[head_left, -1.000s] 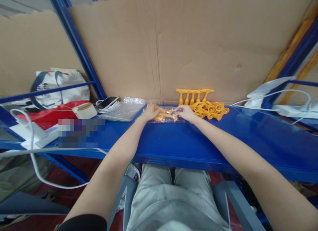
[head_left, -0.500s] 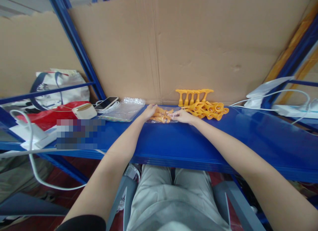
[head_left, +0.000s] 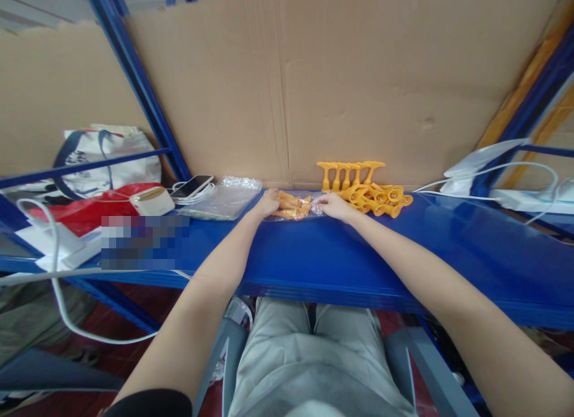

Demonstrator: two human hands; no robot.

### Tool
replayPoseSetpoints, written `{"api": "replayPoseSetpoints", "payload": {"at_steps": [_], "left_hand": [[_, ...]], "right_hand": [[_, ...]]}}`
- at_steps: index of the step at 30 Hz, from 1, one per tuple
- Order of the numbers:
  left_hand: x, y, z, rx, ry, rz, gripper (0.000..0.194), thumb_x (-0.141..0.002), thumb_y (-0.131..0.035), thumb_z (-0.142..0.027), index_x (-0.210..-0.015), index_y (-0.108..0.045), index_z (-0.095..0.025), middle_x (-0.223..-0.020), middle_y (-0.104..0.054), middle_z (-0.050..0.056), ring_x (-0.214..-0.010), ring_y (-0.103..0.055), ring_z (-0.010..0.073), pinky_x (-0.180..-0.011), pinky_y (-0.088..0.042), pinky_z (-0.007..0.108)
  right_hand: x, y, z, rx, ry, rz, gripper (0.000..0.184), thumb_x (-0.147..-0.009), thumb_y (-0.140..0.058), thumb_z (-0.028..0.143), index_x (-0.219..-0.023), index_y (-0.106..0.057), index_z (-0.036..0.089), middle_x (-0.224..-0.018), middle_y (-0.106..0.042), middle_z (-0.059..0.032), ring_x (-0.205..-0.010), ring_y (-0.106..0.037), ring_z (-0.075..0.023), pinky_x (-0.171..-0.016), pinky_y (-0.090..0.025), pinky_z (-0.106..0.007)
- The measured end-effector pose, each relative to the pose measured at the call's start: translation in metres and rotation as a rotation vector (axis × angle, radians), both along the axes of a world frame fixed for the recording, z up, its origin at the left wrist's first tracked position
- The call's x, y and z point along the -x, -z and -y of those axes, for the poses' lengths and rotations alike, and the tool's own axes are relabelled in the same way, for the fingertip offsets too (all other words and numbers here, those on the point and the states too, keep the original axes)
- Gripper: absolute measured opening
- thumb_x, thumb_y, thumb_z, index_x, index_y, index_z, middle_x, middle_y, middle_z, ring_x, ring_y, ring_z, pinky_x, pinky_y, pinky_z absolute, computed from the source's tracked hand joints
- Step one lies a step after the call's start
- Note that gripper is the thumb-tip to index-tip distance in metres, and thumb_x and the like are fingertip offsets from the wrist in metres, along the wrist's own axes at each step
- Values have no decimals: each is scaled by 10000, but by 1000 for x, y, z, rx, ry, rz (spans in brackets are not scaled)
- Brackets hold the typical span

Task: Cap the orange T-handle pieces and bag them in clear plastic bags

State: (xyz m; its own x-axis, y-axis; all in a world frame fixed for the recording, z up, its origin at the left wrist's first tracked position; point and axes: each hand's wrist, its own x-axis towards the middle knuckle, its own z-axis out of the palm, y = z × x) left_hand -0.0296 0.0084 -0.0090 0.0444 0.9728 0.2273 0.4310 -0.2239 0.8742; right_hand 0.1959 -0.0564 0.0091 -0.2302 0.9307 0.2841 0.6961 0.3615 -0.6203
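Observation:
On the blue shelf top lies a clear plastic bag (head_left: pixel 293 207) with several yellow-orange plastic pieces inside. My left hand (head_left: pixel 269 203) is closed on the bag's left end. At the opposite end my right hand (head_left: pixel 330 206) pinches the crinkled plastic between thumb and fingers. Right behind that hand is a pile of yellow plastic pieces (head_left: pixel 381 198) with flared, cup-like ends. More of these yellow pieces (head_left: pixel 350 173) stand in a row against the cardboard, their T-shaped tops upward. My fingers partly cover both ends of the bag.
A stack of clear plastic bags (head_left: pixel 222 198) lies to the left, beside a phone (head_left: pixel 194 188) on a coiled white cable. Farther left are a red bag (head_left: pixel 98 207) and a white tote bag (head_left: pixel 112 160). A cardboard sheet (head_left: pixel 359 76) rises behind the blue shelf (head_left: pixel 323 255).
The pieces in the bag have shifted and bunched to the left. My left hand has gone from lying spread over them to gripping the bag's left end; my right hand stays at the right end.

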Motion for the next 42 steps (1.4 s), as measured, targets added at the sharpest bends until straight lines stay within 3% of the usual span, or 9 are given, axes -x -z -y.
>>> {"api": "replayPoseSetpoints", "payload": {"at_steps": [4,7,14,22,31,38,42], "left_hand": [[2,-1,-3,-40,-65,-176,438,-803,-565,-157,-1236,-603,-106,-1207,-691,167,-1097,-670,253,-967,-513,347],[1,-6,-1,-52,-128,-325,422,-844,-515,-140,-1254,-608,-109,-1273,-665,151,-1188,-623,254,-1034,-461,341],[0,-13,12,-108,-124,-548,469,-904,-418,-101,-1328,-607,-167,-1361,-622,69,-1245,-587,194,-1064,-420,259],[0,-14,15,-121,-161,-654,458,-926,-433,-130,-1335,-621,-216,-1326,-646,49,-1200,-622,209,-1023,-455,263],[-1,-18,19,-99,-198,-705,449,-946,-427,-166,-1357,-601,-217,-1295,-666,72,-1162,-644,223,-988,-482,275],[0,-16,17,-112,-190,-708,454,-939,-430,-156,-1355,-602,-218,-1292,-670,64,-1178,-635,209,-997,-470,254],[2,-15,14,-110,-191,-716,463,-933,-439,-172,-1368,-590,-218,-1285,-673,68,-1162,-643,214,-994,-471,259]], "right_hand": [[-14,-15,7,-168,284,281,362,-867,-454,73,-1081,-743,112,-1144,-723,-143,-1072,-665,-249,-941,-480,-334],[-22,-24,15,-198,445,500,364,-896,-444,118,-1145,-704,67,-1181,-690,-218,-1125,-641,-293,-926,-477,-348],[-19,-25,20,-53,446,735,376,-866,-489,117,-1187,-673,52,-1173,-679,-247,-1150,-625,-328,-927,-479,-397],[-28,-22,13,103,413,681,486,-822,-527,94,-1300,-598,47,-1253,-647,-247,-1176,-618,-325,-929,-484,-377],[-33,-20,0,60,324,497,512,-811,-513,85,-1306,-615,167,-1269,-674,-127,-1136,-646,-251,-907,-476,-288],[-25,-29,2,14,343,349,326,-877,-452,113,-1066,-718,132,-1126,-729,-117,-1049,-673,-228,-841,-495,-257],[-23,-30,5,25,310,252,371,-899,-388,108,-1045,-728,129,-1020,-754,-97,-885,-711,-203,-785,-516,-263]]}}
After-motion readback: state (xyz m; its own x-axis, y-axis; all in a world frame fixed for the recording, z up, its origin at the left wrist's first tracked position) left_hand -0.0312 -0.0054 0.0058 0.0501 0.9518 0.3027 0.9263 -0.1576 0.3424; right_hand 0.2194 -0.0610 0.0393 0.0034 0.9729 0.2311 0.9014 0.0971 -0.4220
